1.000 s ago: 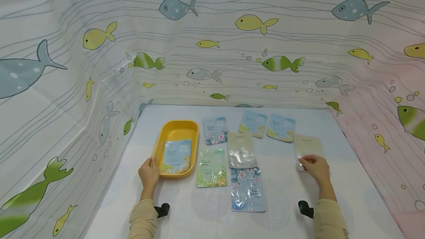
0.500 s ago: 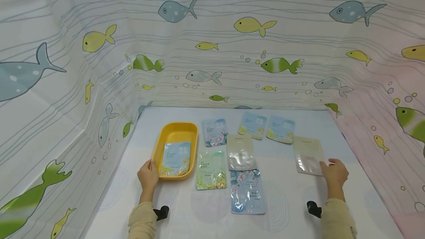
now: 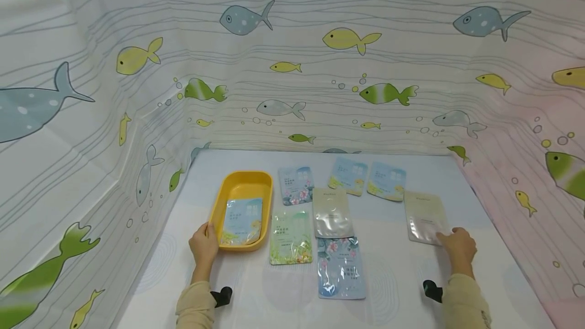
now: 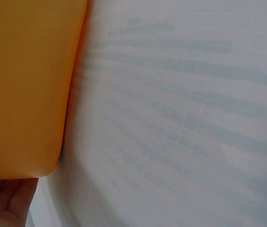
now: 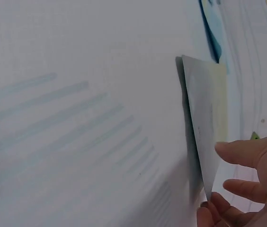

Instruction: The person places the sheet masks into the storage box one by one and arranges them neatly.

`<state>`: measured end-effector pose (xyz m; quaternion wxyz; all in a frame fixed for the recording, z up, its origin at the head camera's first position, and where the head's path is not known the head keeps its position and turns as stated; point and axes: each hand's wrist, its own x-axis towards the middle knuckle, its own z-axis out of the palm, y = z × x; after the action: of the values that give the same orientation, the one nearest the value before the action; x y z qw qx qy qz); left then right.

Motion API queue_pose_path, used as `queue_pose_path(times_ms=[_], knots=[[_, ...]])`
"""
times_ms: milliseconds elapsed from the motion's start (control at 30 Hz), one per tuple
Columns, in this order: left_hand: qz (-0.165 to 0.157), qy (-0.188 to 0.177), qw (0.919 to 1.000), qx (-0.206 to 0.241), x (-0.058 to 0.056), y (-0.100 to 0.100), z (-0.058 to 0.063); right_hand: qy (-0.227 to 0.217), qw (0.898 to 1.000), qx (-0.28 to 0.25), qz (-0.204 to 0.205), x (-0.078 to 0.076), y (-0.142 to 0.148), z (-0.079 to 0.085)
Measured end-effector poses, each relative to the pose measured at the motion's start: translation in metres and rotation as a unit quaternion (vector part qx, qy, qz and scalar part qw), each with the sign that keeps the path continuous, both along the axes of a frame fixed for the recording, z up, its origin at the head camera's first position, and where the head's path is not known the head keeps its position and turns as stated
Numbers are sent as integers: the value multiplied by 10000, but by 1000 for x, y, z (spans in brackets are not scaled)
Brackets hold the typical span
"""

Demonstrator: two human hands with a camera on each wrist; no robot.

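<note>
My left hand [image 3: 204, 245] grips the near left corner of a yellow tray [image 3: 269, 212]. A blue sachet [image 3: 242, 220] lies inside the tray. In the left wrist view, the fingers [image 4: 13, 201] meet the bottom edge of the tray's wall [image 4: 24, 90]. At the right, my right hand [image 3: 458, 248] is at the near right corner of a beige sachet [image 3: 425, 217]. The right wrist view has the sachet [image 5: 202, 104] edge-on, its corner between the fingertips of the hand [image 5: 247, 184], with another finger reaching over its side.
Several sachets lie between: a green one [image 3: 291, 237], a second beige one [image 3: 332, 212], a flowered blue one [image 3: 341, 270] partly under it, and blue ones farther back [image 3: 386, 182]. Fish-patterned cloth [image 3: 320, 80] walls the table at back and sides.
My right hand has moved right from the beige sachet's lower left part to its near right corner, its fingertips now meeting it there. The left hand stays on the tray.
</note>
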<state>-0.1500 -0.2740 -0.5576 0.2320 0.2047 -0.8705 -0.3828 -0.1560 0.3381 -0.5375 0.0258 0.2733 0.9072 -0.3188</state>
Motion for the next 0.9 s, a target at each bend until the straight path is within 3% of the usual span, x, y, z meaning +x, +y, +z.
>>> queue_pose_path(times_ms=[200,400,700,833,900], knots=[[-31,-30,10000,-12,-1,0,-1,15,10000,16,-38,3,-3,-2],[1,-49,10000,-2,-2,0,-1,-37,9989,-199,-427,1,0,0],[17,-5,10000,-8,-1,0,-2,-169,9975,-281,-628,1,8,-7],[7,10,10000,-1,-2,0,-1,-89,9968,-491,-624,2,13,-12],[-5,35,10000,-24,-2,-1,-1,-56,9927,-966,-723,2,16,-14]])
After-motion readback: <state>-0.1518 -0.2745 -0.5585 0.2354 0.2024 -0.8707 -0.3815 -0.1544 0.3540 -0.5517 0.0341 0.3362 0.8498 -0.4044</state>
